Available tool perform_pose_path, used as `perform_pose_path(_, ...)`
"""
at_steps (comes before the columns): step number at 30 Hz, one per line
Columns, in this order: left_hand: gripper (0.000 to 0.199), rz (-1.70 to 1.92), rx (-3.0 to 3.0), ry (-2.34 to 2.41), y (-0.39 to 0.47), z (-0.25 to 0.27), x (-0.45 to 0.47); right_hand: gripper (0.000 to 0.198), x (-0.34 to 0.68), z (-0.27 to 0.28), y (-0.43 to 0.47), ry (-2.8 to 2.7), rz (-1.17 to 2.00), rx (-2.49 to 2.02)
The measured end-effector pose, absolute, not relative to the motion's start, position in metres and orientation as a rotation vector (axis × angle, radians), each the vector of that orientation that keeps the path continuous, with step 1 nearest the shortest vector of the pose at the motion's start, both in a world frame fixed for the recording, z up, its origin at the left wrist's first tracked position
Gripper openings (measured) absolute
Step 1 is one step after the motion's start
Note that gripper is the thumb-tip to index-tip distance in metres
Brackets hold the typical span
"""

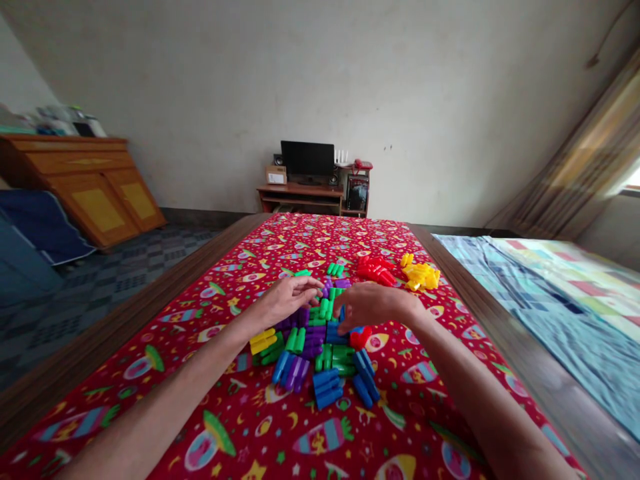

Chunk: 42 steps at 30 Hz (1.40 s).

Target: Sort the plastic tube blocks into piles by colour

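Note:
A pile of plastic building blocks in green, purple and blue lies on the red patterned cloth. My left hand reaches over the pile's left side, its fingers stretched out near purple and green blocks, with nothing visible in it. Over the right side hovers my right hand, slightly blurred, fingers curved downward and thumb apart from them. Blue blocks show beneath it, and a red block sits just below its palm. A yellow block rests at the pile's left edge. Both hands partly hide the pile's middle.
Beyond my right hand lie a red block group and a yellow one. Dark wooden table edges flank the cloth. A bed stands at right, a cabinet at left, and a desk with a monitor by the wall.

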<state>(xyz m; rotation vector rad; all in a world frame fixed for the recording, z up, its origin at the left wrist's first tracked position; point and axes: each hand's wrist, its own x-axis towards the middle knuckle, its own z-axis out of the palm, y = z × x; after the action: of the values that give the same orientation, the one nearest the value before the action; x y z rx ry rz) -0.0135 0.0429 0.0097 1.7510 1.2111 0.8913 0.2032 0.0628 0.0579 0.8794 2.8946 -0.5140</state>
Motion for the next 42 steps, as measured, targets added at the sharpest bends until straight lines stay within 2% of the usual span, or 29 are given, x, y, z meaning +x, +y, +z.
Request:
perform_pose_path(2, 0.04, 0.895, 1.782, 1.232, 0.045, 0.009, -0.016, 0.031, 0.192, 0.056, 0.046, 2.842, -0.285, 0.896)
perform_pose_path(5, 0.034, 0.873, 1.897, 1.278, 0.046, 0.006, -0.016, 0.03, 0.182, 0.054, 0.031, 2.747, -0.122, 0.916)
perform_pose_path(15, 0.027, 0.639, 2.549, 1.346, 0.005, 0.003, 0.023, 0.021, 0.229, 0.065, 0.041, 2.928, -0.066, 1.122)
perform_pose_path(20, 0.022, 0.574, 2.736, 1.281, -0.003, 0.003, 0.033, 0.013, 0.245, 0.03, 0.005, 2.788, -0.077, 1.053)
perform_pose_path(26, 0.021, 0.615, 2.819, 1.116, -0.013, 0.003, 0.044, 0.024, 0.282, 0.0, 0.001, 3.104, -0.202, 1.09)
perform_pose_path(28, 0.023, 0.598, 2.847, 1.077, -0.018, 0.0, 0.05, 0.024, 0.287, 0.0, 0.02, 3.151, -0.298, 1.274)
perform_pose_path(31, 0.025, 0.642, 2.901, 0.979, -0.029, -0.006, 0.062, 0.025, 0.285, 0.003, 0.063, 3.183, -0.483, 1.814)
perform_pose_path(34, 0.026, 0.661, 2.992, 0.738, -0.043, -0.019, 0.074, 0.025, 0.275, 0.002, 0.107, 3.196, -0.785, 2.285)
perform_pose_path(37, 0.029, 0.564, 3.052, 0.569, -0.052, -0.034, 0.078, 0.027, 0.263, -0.002, 0.135, 3.182, -0.977, 2.483)
perform_pose_path(42, 0.019, 0.51, 3.096, 0.694, -0.05, -0.043, 0.076, 0.025, 0.251, -0.016, 0.146, 3.096, -0.572, 2.475)
